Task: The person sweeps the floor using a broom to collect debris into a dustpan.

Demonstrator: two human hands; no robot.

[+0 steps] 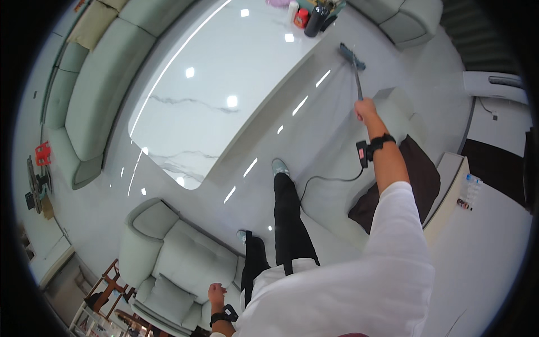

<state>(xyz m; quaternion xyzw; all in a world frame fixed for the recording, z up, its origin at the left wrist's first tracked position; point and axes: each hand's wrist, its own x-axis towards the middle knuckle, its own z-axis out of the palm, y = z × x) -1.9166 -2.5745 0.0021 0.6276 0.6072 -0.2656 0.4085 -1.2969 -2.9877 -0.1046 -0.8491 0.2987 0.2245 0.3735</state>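
My right hand (365,109) is stretched forward and grips the grey handle (358,82) of a floor mop. The mop's blue-grey head (352,57) rests on the glossy floor beside the far right end of the marble-look table (185,84). Low in the view, my left hand (217,292) hangs near the pale green armchair (193,248), its fingers loosely curled and nothing visible in them. A black device is strapped to each wrist, and a cable (328,178) hangs from the right one.
A pale seat (332,206) with a dark brown cushion (414,177) is close on my right. On the table's far end stand a black bottle (316,21) and a red jar (301,18). A long sofa (105,84) lines the left. Plastic bottles (472,185) lie at right.
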